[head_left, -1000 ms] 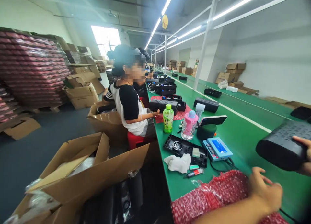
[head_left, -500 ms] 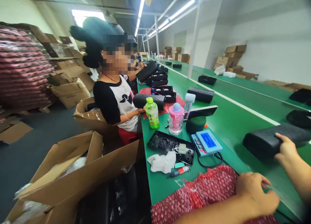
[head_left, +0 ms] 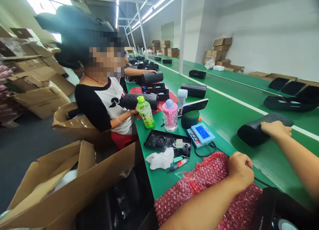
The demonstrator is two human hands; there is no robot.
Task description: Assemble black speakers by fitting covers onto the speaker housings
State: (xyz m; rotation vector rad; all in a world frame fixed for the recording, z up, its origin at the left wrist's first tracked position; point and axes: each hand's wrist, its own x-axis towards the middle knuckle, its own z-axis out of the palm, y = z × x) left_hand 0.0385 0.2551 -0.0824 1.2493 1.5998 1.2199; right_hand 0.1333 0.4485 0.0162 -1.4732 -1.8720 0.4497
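My right hand (head_left: 275,128) lies over a black oblong speaker (head_left: 251,132) that sits on the green belt (head_left: 231,115), fingers curled over its top. My left hand (head_left: 239,170) rests closed on the edge of a red bubble-wrap sheet (head_left: 199,186) at the near edge; whether it pinches the wrap I cannot make out. A black part (head_left: 281,208) shows at the bottom right.
A co-worker (head_left: 104,100) sits to my left holding a black speaker (head_left: 139,101). On the bench stand a green bottle (head_left: 145,112), a pink bottle (head_left: 170,116), a blue-screen meter (head_left: 200,135), a black panel (head_left: 169,143) and a white cloth (head_left: 160,159). An open carton (head_left: 62,186) stands on the floor.
My right hand has carried the speaker away from me and set it down on the belt. The view has swung left and lower. My left hand stays on the bubble wrap.
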